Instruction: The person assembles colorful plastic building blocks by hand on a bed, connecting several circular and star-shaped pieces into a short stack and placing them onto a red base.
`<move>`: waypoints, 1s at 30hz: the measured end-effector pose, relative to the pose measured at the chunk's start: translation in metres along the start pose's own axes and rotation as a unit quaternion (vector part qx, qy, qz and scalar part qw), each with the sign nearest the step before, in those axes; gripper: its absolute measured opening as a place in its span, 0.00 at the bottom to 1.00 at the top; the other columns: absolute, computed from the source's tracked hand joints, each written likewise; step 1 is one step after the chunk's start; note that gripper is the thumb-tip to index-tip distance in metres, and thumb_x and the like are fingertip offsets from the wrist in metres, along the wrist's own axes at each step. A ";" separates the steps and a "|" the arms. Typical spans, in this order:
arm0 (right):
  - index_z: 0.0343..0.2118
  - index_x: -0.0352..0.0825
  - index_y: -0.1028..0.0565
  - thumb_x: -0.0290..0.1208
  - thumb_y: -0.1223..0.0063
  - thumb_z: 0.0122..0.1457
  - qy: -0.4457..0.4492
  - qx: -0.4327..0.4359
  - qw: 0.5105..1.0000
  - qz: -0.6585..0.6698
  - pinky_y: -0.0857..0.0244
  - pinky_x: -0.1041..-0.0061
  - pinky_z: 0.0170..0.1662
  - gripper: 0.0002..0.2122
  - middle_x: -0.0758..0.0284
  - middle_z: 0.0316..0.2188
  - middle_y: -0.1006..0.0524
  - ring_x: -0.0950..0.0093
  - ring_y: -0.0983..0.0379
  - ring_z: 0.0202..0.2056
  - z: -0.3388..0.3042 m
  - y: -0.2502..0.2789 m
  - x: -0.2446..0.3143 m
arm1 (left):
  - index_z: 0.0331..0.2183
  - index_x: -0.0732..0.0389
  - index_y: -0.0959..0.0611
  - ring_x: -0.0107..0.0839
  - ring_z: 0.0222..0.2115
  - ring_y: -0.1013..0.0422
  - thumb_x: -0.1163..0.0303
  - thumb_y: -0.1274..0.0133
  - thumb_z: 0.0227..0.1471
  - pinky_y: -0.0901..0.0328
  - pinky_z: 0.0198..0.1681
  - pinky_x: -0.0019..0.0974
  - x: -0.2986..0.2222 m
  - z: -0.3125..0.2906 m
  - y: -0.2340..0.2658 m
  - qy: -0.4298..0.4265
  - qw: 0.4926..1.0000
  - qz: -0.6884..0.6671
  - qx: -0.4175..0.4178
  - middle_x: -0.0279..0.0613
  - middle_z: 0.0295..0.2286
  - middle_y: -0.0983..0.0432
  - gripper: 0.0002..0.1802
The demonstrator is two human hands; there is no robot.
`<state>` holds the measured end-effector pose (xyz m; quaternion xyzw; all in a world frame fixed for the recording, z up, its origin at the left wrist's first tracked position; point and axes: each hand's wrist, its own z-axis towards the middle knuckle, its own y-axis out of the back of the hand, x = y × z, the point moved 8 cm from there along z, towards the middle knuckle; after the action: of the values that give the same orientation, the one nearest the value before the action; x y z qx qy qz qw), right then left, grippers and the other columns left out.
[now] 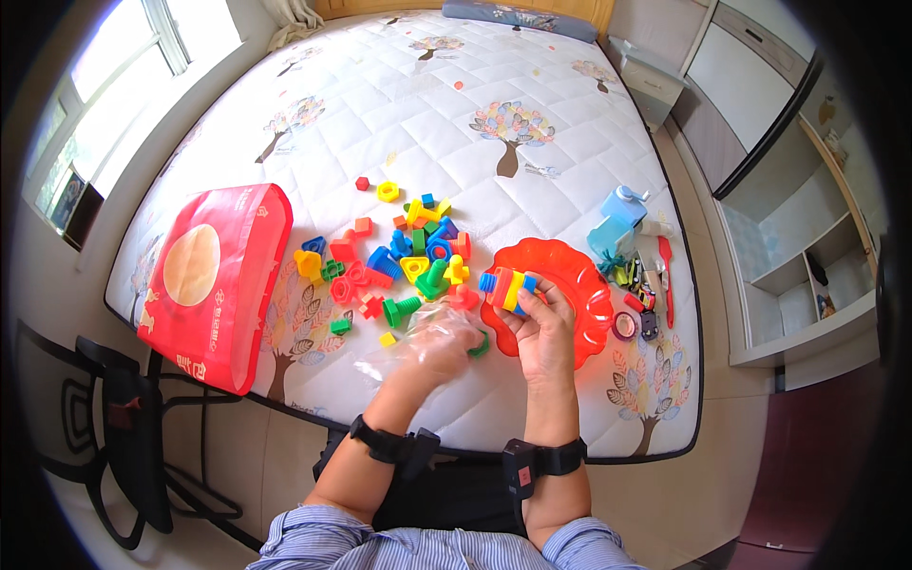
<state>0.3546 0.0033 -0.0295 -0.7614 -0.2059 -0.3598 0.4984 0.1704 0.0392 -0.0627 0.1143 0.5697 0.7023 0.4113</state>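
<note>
My right hand (543, 332) is closed on a toy bolt with nuts (509, 289), a short stack of blue, red and yellow pieces, held above the near left part of a red scalloped plate (598, 328). My left hand (442, 340) is smeared by motion, so its fingers cannot be made out. A clear plastic bag (380, 357) lies around and partly over that hand. Just beyond it are loose plastic nuts and bolts, among them a green bolt (403, 310), another green bolt (433, 279) and a yellow nut (414, 268).
A large red bag (214, 285) lies at the left of the patterned mattress (380, 123). At the right are a light blue bottle (623, 207), a roll of tape (624, 326), a red brush-like tool (667, 275) and several small items. A black chair (133, 418) stands at the lower left.
</note>
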 end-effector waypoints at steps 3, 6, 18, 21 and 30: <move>0.66 0.29 0.18 0.24 0.28 0.76 0.014 -0.016 1.000 0.006 0.06 0.52 0.61 0.19 0.54 0.60 0.11 0.59 0.08 0.59 0.002 0.013 0.006 | 0.48 0.54 0.01 0.53 0.60 0.13 0.69 0.21 0.58 0.21 0.66 0.56 0.014 0.004 0.046 0.105 0.976 -0.179 0.061 0.50 0.57 0.08 0.15; 0.66 0.28 0.18 0.24 0.28 0.76 0.004 0.003 1.000 0.012 0.06 0.52 0.62 0.19 0.54 0.60 0.11 0.58 0.08 0.59 -0.002 -0.004 0.004 | 0.60 0.58 0.07 0.51 0.65 0.14 0.72 0.24 0.69 0.18 0.68 0.53 0.041 -0.012 0.077 0.118 0.959 -0.255 -0.041 0.53 0.64 0.10 0.20; 0.69 0.30 0.20 0.24 0.28 0.77 0.003 0.074 0.997 -0.020 0.06 0.54 0.63 0.21 0.55 0.60 0.11 0.61 0.07 0.60 -0.020 -0.026 0.006 | 0.78 0.60 0.22 0.52 0.63 0.11 0.65 0.31 0.81 0.14 0.68 0.55 0.018 -0.012 0.068 0.190 0.499 -0.840 -0.094 0.53 0.69 0.14 0.33; 0.69 0.31 0.20 0.23 0.27 0.76 0.014 0.097 0.995 -0.022 0.06 0.56 0.64 0.22 0.57 0.60 0.10 0.63 0.08 0.60 -0.021 -0.029 0.003 | 0.81 0.59 0.25 0.46 0.69 0.16 0.64 0.30 0.80 0.19 0.73 0.52 0.012 -0.008 0.078 0.214 0.571 -0.787 -0.086 0.51 0.72 0.18 0.38; 0.71 0.30 0.22 0.19 0.22 0.73 0.036 0.141 0.988 -0.050 0.14 0.66 0.68 0.27 0.57 0.61 0.10 0.70 0.11 0.63 -0.017 -0.029 -0.009 | 0.83 0.61 0.25 0.36 0.66 0.17 0.66 0.20 0.70 0.22 0.73 0.45 0.019 -0.003 0.078 0.118 0.727 -0.675 -0.037 0.44 0.74 0.17 0.49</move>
<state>0.3230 0.0003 -0.0141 -0.6593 -0.2742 -0.3785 0.5889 0.1217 0.0498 0.0006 -0.3999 0.5138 0.2678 0.7101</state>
